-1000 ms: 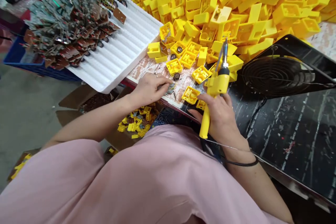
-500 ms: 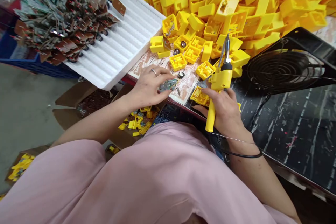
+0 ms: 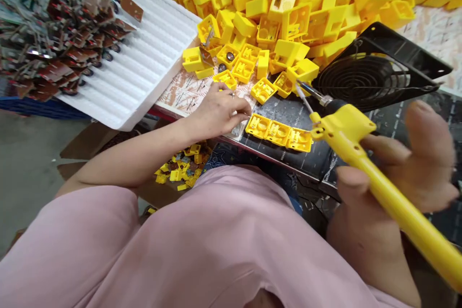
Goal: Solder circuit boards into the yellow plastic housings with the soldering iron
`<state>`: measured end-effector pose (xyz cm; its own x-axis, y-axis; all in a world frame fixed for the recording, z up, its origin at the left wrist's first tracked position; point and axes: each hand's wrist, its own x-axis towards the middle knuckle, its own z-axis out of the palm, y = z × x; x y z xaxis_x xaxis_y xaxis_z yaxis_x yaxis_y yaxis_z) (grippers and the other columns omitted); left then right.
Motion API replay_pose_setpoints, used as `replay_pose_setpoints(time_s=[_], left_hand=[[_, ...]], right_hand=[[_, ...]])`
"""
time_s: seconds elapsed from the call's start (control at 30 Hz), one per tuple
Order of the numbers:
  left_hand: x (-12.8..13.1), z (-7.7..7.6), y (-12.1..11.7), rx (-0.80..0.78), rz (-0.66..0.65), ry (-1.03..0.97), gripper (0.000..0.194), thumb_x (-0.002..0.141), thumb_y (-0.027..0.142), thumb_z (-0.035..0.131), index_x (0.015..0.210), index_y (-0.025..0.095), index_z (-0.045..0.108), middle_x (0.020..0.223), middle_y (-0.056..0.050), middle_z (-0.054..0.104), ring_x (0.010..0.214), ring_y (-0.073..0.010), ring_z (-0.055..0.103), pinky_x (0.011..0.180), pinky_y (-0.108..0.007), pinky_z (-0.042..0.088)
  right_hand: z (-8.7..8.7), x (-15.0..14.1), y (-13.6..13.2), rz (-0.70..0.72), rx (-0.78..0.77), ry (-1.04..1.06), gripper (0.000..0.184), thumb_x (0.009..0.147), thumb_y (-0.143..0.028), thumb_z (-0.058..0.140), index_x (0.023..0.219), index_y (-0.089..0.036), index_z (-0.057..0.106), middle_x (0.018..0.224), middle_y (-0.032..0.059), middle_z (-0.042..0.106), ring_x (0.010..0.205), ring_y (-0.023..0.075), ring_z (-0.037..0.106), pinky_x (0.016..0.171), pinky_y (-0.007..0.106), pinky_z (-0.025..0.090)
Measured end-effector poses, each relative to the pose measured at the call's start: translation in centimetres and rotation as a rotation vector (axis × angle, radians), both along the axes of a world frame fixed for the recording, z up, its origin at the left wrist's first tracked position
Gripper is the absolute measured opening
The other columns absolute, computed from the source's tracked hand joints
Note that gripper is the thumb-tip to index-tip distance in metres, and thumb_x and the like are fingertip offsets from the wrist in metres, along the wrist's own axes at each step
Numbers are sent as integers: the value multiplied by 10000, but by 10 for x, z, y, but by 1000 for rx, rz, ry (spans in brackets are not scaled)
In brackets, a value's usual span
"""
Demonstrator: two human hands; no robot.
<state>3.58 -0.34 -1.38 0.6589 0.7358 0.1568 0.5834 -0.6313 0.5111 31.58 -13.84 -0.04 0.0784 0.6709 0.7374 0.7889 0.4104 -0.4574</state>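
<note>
Since the right hand [image 3: 418,173] holds the soldering iron [image 3: 342,130] loosely, fingers splayed, its tip [image 3: 309,90] — near a yellow case [image 3: 302,71] — could swing and scorch it. Over the table [image 3: 180,87], the left hand [image 3: 212,113] curls narrow, contents impossible to tell.

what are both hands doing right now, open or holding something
Left hand: fingers curled; can't tell if holding anything.
Right hand: holding the yellow soldering iron.

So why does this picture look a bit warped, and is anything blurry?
Head view: the right hand and yellow tool look stretched and oversized, probably wide-lens distortion; the circuit boards smear towards the upper left; soft shading shows the ridges of the white tray.
</note>
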Motion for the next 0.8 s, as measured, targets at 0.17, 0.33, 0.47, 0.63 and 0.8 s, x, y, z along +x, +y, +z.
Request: replay_pose_setpoints(time_s=[0.17,0.33,0.47,0.63,0.8], left_hand=[[-1,5,0,-40,-24,40,223,933,358,616,893,273,819,835,15,815,858,-208,705,1177,-536,410],[-10,24,15,-96,-94,93,206,910,388,640,848,281,805,786,29,765,825,-199,715,1090,-460,485],[-8,25,9,97,-46,197,230,910,296,598,763,275,773,703,-2,690,929,-253,711,1169,-554,419],[5,13,-4,106,-24,183,217,932,286,582,896,269,795,799,-11,772,914,-249,691,1179,-568,421],[15,1,-6,175,-4,181,251,932,288,546,840,230,772,738,-31,737,839,-242,680,1107,-546,474]], right_hand=[[-15,18,3,-122,213,367,394,987,-614,716,1073,-270,887,756,29,755,618,170,661,540,340,465],[-32,25,9,-82,160,625,550,1125,-540,479,937,-214,880,736,39,727,701,198,700,595,353,455],[-32,19,1,-62,140,487,192,969,-382,786,1032,-231,886,854,50,809,670,184,707,615,336,513],[-28,15,-9,67,-19,348,438,886,-316,869,1319,-296,805,1032,74,850,591,169,721,472,276,527],[-24,5,-14,222,-51,132,535,833,-169,895,1331,-303,756,928,22,845,637,199,771,541,284,633]])
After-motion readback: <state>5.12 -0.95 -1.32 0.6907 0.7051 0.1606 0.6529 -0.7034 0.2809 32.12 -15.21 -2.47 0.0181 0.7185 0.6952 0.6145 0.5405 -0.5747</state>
